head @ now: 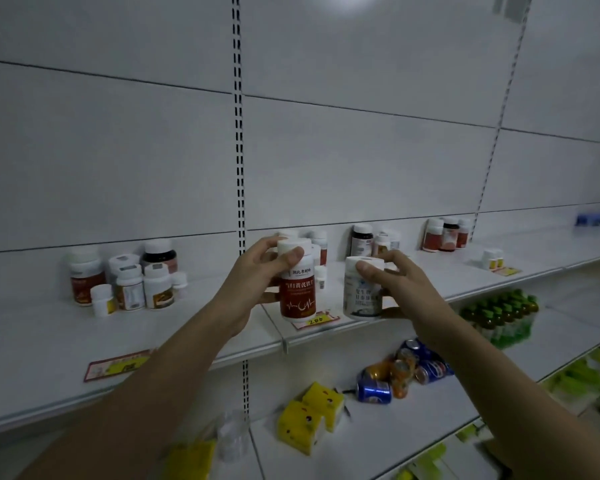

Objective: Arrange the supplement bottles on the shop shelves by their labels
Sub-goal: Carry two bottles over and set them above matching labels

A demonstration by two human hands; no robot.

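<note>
My left hand [257, 271] grips a white bottle with a red label [297, 294], thumb across its cap, held upright just over the upper shelf [187, 337]. Beside it my right hand [392, 289] grips a white bottle with a pale label [361, 292], thumb on its lid, its base near the shelf's front edge. A yellow price tag [315, 320] lies under the two bottles. Several more bottles stand behind my left hand.
Bottle groups stand on the upper shelf at the left [125, 278], centre right [371, 240] and far right [445, 233], with small bottles [492, 258] beyond. The lower shelf holds yellow boxes [309, 420], drink cans [399, 372] and green bottles [499, 313].
</note>
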